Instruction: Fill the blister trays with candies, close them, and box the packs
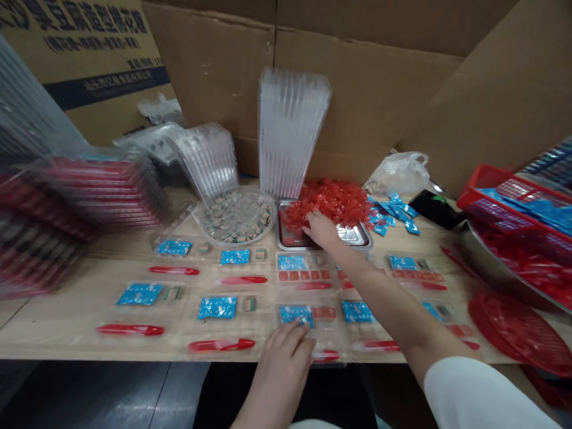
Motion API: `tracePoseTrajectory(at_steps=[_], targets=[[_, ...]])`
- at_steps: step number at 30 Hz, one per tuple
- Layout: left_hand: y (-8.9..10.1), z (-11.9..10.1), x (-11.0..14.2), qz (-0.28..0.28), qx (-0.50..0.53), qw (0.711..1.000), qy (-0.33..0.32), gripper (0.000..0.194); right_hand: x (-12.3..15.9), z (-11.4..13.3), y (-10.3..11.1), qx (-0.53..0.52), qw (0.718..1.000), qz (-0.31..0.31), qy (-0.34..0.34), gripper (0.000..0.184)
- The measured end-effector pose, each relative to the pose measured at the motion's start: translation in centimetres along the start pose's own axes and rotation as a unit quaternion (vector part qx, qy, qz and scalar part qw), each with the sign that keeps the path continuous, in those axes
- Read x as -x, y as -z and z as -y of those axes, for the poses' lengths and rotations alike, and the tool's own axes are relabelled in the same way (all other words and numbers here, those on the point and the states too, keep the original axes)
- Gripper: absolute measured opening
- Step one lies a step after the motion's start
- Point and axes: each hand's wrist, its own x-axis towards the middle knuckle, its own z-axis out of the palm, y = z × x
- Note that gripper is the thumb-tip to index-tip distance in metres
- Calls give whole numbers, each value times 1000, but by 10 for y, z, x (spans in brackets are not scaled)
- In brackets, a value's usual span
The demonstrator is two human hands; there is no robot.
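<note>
Your right hand (319, 229) points forward-left into red candies (328, 202) on a steel tray (353, 237), its grip unclear; your left hand (286, 363) curves loosely at a blue sachet (295, 316), any hold unclear.

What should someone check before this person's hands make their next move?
Right hand touching the red wrapped sweets: ok.
Sweets held within the steel tray: not ok, some spill past its rim.
Left hand on a blue sachet: ok, its fingers reach it.
Firm grip on that sachet: cannot tell.
Red plastic spoon in every clear plastic tray: cannot tell, the right arm hides some.
Spare clear trays standing upright: ok.
</note>
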Motion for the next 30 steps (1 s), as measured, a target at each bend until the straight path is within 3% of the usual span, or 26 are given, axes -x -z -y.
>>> tracePoseTrajectory(at_steps=[4, 9, 12, 14, 16, 18, 21, 24, 27, 30], targets=[[1, -1, -1, 22, 11, 1000, 10, 25, 2, -3, -9, 25, 999, 22, -16, 26], [2, -1, -2, 35, 11, 999, 9, 26, 21, -21, -11, 7, 998, 58, -1, 20], [2, -1, -3, 33, 8, 999, 0, 26, 34, -25, -1, -23, 999, 27, -17, 29], [3, -1, -3, 35, 8, 999, -9, 25, 54, -21, 9, -133, 990, -22, -27, 26], [4, -2, -4, 36, 12, 999, -14, 22, 85, -9, 17, -303, 952, -51, -12, 15], [6, -3, -5, 43, 13, 999, -9, 19, 123, 7, 17, -412, 910, -37, 39, 8], [8, -3, -7, 62, 20, 998, 5, 15, 172, 29, 4, -387, 914, -28, 116, 3], [8, -3, -9, 75, 33, 997, 4, 11, 195, 40, -6, -316, 935, -35, 156, 7], [8, -2, -8, 74, 35, 997, 4, 9, 193, 38, -2, -242, 951, -35, 187, 8], [7, -2, -7, 74, 39, 996, 6, 9, 167, 25, 12, -233, 946, 1, 225, 8]])
